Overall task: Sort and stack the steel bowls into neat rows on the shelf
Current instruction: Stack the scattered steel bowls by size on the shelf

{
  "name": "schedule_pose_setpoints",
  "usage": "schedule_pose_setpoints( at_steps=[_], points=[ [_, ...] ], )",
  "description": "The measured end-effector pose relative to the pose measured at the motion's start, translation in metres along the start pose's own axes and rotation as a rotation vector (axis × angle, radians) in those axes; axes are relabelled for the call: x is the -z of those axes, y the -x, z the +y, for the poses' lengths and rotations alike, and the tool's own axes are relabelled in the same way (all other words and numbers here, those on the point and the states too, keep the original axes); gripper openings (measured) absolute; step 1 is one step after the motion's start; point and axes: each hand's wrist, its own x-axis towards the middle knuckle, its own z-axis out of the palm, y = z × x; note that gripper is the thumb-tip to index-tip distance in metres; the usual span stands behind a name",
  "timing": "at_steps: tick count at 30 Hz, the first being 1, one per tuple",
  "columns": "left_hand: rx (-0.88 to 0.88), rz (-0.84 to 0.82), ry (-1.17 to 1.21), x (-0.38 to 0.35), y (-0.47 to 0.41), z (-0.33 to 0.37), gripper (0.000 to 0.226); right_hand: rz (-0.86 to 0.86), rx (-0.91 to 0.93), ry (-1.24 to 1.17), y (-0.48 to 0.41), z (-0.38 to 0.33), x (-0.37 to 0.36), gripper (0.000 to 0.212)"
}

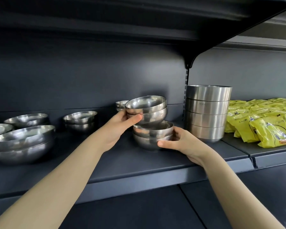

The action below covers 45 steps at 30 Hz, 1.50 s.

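Head view only.

- Left hand (120, 120): curled round a nested pair of steel bowls (149, 111), thumb across the front wall, fingers on the rim at the pair's 9 o'clock. Pair is lifted and tilted, mouth facing 10 o'clock.
- Right hand (180, 141): wrapped round a second nested pair (153, 134) that stands on the shelf (139, 162). Thumb lies along the lower wall at 5 o'clock, fingers round the 3 o'clock side.
- Lifted pair sits at 12 o'clock of the standing pair, base just over its mouth. Cannot tell whether they touch.
- Small bowl stack (120, 104) behind the left hand, at 9 o'clock of the lifted pair, partly hidden.
- Further out at 9 o'clock: a low stack (79, 119), then a shallow stack (26, 119), then a large stack (23, 142) near the front edge.
- At 3 o'clock of the right hand: tall stack of straight-sided steel bowls (206, 113), just beside the upright.
- Beyond it, on the next bay: pile of yellow packets (262, 123).
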Motion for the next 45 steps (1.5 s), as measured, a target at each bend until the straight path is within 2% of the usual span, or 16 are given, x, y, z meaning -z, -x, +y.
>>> schedule_pose_setpoints(
  at_steps=[3,13,17,21,26,29,32,36,38,42,45],
  points=[
    [0.001,-0.022,-0.035,-0.007,-0.001,-0.002,0.020,-0.004,0.019,0.006,-0.002,0.001,-0.001,0.080],
    [0.008,-0.093,-0.110,-0.010,0.003,-0.005,0.017,0.000,0.032,0.003,-0.001,0.001,-0.001,0.080],
    [0.019,-0.098,-0.060,-0.011,0.004,-0.004,0.017,0.003,0.036,0.012,0.000,0.001,-0.001,0.078],
    [0.074,-0.088,0.036,-0.012,0.003,-0.005,0.034,0.006,0.032,0.029,0.001,0.000,-0.002,0.077],
    [0.100,-0.079,0.126,-0.013,0.001,-0.007,0.018,0.004,0.033,0.034,0.001,0.000,-0.002,0.075],
    [0.085,-0.087,0.174,-0.013,0.000,-0.005,0.033,0.013,0.033,0.042,0.001,0.000,-0.002,0.075],
    [0.044,-0.007,0.223,-0.014,-0.003,-0.003,0.047,0.013,0.028,0.045,0.001,0.000,-0.002,0.077],
    [-0.018,0.029,0.120,-0.015,-0.003,-0.001,0.017,0.015,0.026,0.049,0.001,0.000,-0.002,0.077],
    [-0.027,0.042,0.101,-0.016,-0.002,0.000,0.010,0.020,0.026,0.055,0.001,-0.001,-0.003,0.077],
    [-0.021,0.067,0.082,-0.017,-0.004,0.001,0.004,0.022,0.033,0.065,0.003,-0.001,-0.003,0.075],
    [-0.011,0.066,0.095,-0.017,-0.005,-0.001,0.012,0.022,0.029,0.063,0.004,-0.001,-0.003,0.075]
  ],
)
